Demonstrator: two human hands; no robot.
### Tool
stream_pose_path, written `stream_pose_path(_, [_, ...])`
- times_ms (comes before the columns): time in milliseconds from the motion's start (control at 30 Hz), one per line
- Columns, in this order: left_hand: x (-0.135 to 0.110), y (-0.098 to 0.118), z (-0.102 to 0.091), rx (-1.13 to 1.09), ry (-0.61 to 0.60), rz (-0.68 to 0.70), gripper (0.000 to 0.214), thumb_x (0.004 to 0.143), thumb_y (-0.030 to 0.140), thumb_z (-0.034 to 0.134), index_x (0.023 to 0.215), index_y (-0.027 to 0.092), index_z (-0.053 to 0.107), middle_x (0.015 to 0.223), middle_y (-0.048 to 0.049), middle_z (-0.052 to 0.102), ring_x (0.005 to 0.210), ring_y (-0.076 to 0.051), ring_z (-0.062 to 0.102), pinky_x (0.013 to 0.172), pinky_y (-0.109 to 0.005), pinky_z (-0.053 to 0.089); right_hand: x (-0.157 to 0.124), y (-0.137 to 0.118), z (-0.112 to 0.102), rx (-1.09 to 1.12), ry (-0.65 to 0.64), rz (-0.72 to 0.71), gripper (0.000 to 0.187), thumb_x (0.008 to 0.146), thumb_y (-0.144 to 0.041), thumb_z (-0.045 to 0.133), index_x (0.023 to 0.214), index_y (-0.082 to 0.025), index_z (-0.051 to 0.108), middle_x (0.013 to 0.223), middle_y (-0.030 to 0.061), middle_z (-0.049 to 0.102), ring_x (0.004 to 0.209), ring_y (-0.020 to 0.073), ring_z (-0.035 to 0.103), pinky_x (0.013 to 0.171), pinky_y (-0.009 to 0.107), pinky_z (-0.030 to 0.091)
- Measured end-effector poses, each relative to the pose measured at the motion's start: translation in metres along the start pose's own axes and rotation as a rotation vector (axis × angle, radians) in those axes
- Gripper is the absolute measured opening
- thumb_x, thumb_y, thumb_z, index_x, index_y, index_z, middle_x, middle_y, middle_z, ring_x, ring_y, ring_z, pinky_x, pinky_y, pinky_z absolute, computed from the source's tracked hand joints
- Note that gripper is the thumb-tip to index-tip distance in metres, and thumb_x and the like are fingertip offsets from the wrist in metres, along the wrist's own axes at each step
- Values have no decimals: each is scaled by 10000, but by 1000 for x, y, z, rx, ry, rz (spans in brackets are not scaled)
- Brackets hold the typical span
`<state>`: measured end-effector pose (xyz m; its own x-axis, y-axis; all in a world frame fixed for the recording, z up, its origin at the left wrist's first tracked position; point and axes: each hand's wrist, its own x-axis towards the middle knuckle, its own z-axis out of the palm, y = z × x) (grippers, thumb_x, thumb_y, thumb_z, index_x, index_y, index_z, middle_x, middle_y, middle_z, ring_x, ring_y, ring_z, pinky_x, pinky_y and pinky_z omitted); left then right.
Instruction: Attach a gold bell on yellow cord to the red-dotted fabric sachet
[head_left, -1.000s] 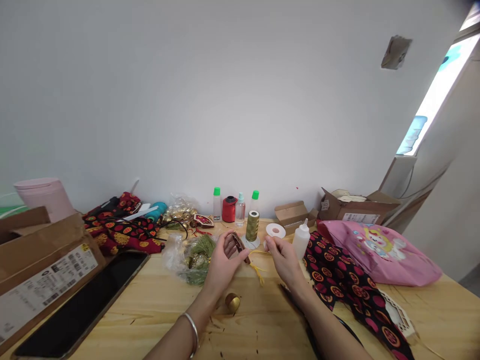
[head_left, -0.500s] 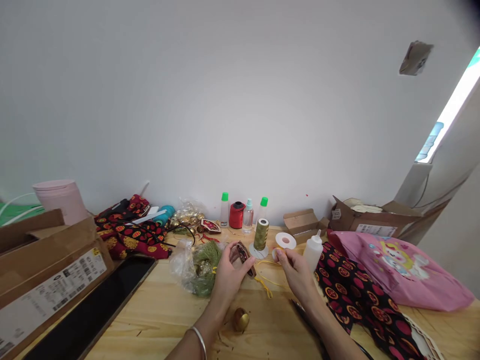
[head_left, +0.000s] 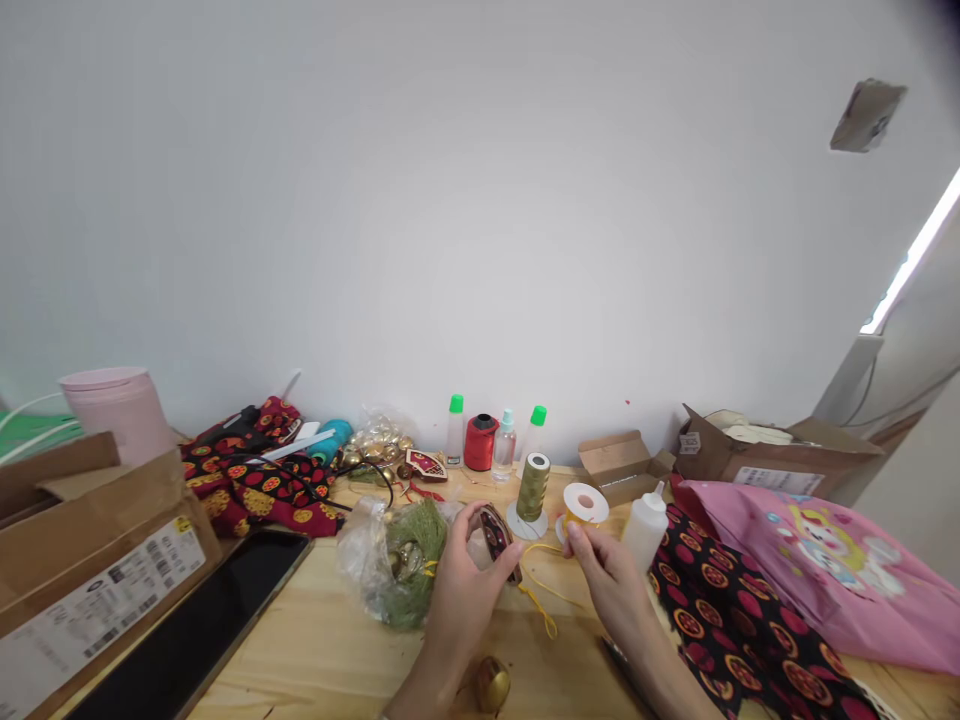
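My left hand (head_left: 466, 590) is closed around a small dark red patterned ornament (head_left: 496, 538), held upright above the wooden table (head_left: 315, 650). My right hand (head_left: 609, 572) pinches a thin yellow cord (head_left: 546, 592) that loops down onto the table and runs toward the ornament. Just behind my right hand's fingers lies a white spool with yellow cord (head_left: 583, 506). A cone of olive-gold thread (head_left: 532, 488) stands between the hands, farther back. A gold bell (head_left: 493, 684) lies near my left wrist.
A clear bag of green tassels (head_left: 397, 560) lies left of my left hand. A white squeeze bottle (head_left: 645, 528), patterned red-black fabric (head_left: 750, 630) and a pink bag (head_left: 825, 560) are on the right. Cardboard box (head_left: 90, 570) and black tray (head_left: 202, 620) on the left. Small bottles and red spool (head_left: 480, 442) line the wall.
The camera has tipped and shifted, so the table and hands sit lower in view. Both hands keep their hold; the right hand's pinch on the yellow cord has drawn nearer the white spool.
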<state>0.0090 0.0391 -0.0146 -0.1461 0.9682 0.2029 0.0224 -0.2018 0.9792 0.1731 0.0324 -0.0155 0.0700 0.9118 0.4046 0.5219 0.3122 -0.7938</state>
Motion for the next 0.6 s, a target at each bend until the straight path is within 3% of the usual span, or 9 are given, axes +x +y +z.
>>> stream_pose_path(133, [-2, 3, -1, 128, 47, 31, 539, 564, 305, 665, 1057, 182, 486, 1086, -103, 538, 1032, -262, 477, 905, -384, 318, 0, 6, 2, -32, -11, 38, 350, 772, -455, 384, 556, -185, 438, 493, -33, 382, 474, 123, 382, 448, 222, 296])
stream_pose_path(233, [-6, 6, 0, 152, 1, 44, 540, 566, 305, 659, 1067, 199, 488, 1075, -89, 545, 1024, -260, 476, 877, -377, 333, 0, 11, 2, -90, -28, 53, 242, 742, -400, 452, 638, -187, 497, 502, -33, 403, 480, 134, 410, 456, 226, 325])
stream_pose_path(367, [-12, 11, 4, 150, -118, 67, 537, 570, 280, 654, 1075, 209, 485, 1071, -75, 559, 1007, -249, 484, 835, -356, 361, 1, 9, -1, -194, 26, -15, 186, 731, -304, 464, 848, -177, 534, 694, 34, 527, 695, 199, 524, 634, 297, 413])
stream_pose_path(433, [-14, 13, 5, 150, -142, 61, 536, 573, 265, 647, 1080, 204, 482, 1071, -74, 560, 1008, -241, 484, 848, -354, 355, 2, 7, -3, -230, 68, -87, 216, 729, -275, 459, 901, -167, 535, 819, 79, 560, 858, 234, 514, 736, 343, 406])
stream_pose_path(600, [-11, 12, 4, 164, -105, 59, 506, 583, 251, 617, 1069, 190, 492, 1074, -79, 549, 1022, -242, 473, 884, -366, 328, 4, 6, -6, -305, 63, -190, 211, 744, -265, 467, 898, -171, 577, 851, 91, 597, 929, 259, 497, 751, 381, 412])
